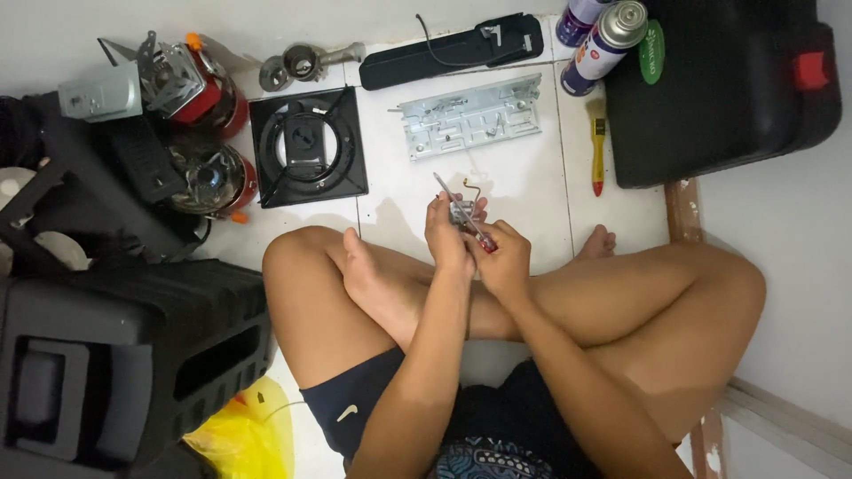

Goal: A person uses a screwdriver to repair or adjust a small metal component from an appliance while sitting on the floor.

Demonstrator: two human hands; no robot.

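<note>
Mid-frame, above crossed legs, left hand grips a small metal part, right hand grips a screwdriver against it.

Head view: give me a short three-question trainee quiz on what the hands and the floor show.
1. True or false: the right hand holds a screwdriver with a red handle.
2. What does the left hand grip? A) a small metal part B) a gas canister C) the yellow brush
3. What lies on the tile floor directly beyond the hands?

Key:
1. True; its shaft points up and away from the person.
2. A; the screwdriver tip meets it.
3. A flat silver metal plate, with the black burner panel to its left and a yellow-handled brush to its right.
</note>
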